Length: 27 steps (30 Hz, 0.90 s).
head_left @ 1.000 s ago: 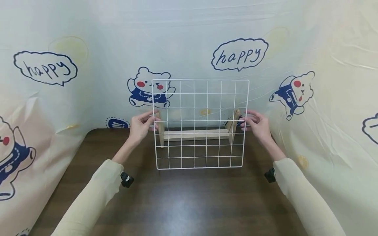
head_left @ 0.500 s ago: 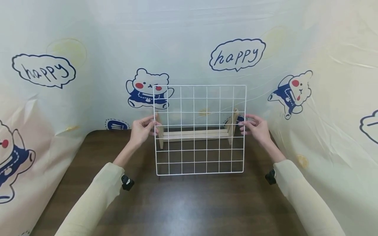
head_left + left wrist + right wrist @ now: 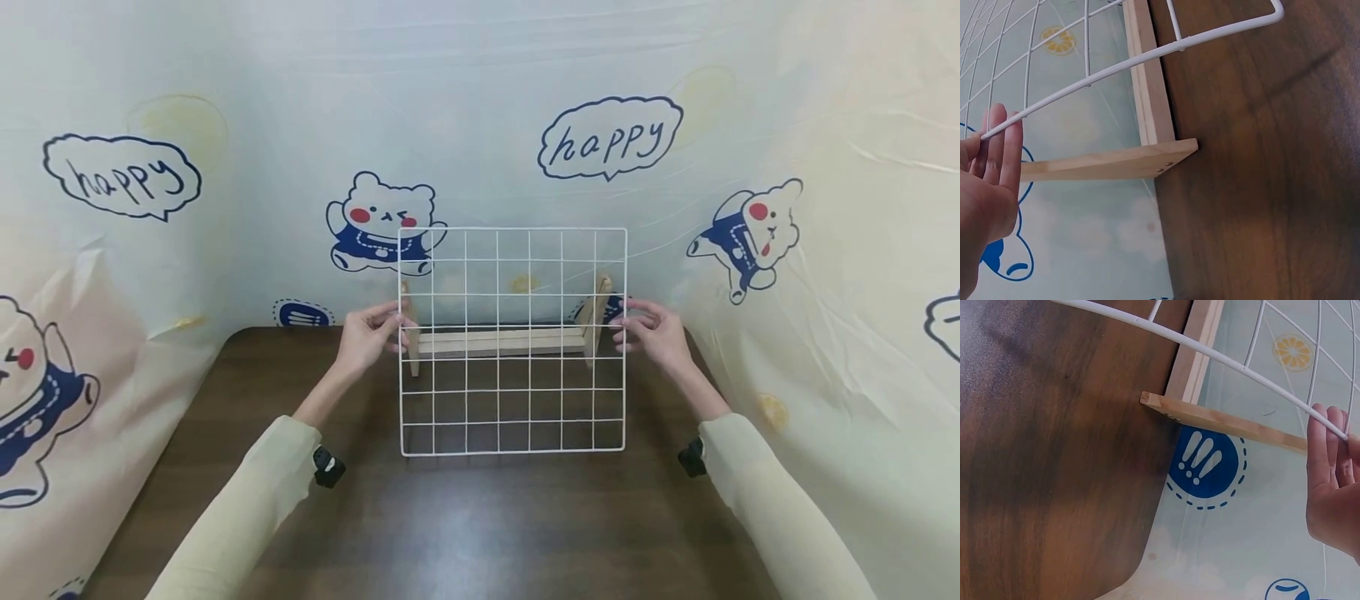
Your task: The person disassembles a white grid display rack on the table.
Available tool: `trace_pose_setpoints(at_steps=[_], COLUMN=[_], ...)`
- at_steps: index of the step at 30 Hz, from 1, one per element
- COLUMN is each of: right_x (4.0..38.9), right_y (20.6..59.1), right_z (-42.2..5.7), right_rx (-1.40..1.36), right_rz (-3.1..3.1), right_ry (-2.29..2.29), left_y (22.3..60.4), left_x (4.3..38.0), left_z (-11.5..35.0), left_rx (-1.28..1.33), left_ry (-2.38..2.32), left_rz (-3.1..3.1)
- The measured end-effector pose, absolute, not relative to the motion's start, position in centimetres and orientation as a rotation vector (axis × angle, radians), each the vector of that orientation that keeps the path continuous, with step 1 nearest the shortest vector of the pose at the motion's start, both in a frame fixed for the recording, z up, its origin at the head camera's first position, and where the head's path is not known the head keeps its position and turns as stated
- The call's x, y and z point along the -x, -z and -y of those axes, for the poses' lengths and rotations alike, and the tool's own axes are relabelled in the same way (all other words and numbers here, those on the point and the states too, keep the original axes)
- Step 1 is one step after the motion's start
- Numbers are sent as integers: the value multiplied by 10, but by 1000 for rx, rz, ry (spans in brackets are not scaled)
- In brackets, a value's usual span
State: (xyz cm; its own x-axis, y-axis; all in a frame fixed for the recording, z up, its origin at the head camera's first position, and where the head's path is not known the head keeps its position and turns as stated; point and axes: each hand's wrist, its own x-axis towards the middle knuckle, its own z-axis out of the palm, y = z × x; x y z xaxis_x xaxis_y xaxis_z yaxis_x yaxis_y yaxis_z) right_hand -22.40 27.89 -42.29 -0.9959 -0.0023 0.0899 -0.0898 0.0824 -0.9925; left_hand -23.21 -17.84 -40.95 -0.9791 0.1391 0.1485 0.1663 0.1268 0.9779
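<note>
A white wire grid panel (image 3: 497, 358) stands upright between my two hands, facing me in the head view. My left hand (image 3: 369, 337) pinches its left edge wire between thumb and fingers; the left wrist view shows the same hand (image 3: 991, 181) on the thick frame wire. On the opposite edge, my right hand (image 3: 656, 333) pinches the frame, also seen in the right wrist view, where the hand (image 3: 1335, 481) is partly cut off. Behind the grid is a wooden stand (image 3: 495, 342) with two upright side pieces joined by a low crossbar. A gap shows between grid and stand in both wrist views.
The dark brown wooden table (image 3: 465, 525) reaches back to a pale printed cloth (image 3: 480, 100) with cartoon bears and "happy" bubbles. That cloth also hangs along both sides. The wooden stand sits near the table's back edge.
Both hands have lowered the grid panel, so its top and bottom edges sit lower in the head view. Both grips stay the same, and the wooden stand has not moved.
</note>
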Motion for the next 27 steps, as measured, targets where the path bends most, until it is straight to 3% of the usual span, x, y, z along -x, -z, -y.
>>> trace_pose_setpoints(at_steps=[27], right_x=[208], right_y=[442], right_z=[-284], right_rx=[-21], right_rz=[2416], right_ry=[-2065], left_y=[456], left_x=[225], left_z=[176], left_rx=[219], left_ry=[2133], left_rz=[2298])
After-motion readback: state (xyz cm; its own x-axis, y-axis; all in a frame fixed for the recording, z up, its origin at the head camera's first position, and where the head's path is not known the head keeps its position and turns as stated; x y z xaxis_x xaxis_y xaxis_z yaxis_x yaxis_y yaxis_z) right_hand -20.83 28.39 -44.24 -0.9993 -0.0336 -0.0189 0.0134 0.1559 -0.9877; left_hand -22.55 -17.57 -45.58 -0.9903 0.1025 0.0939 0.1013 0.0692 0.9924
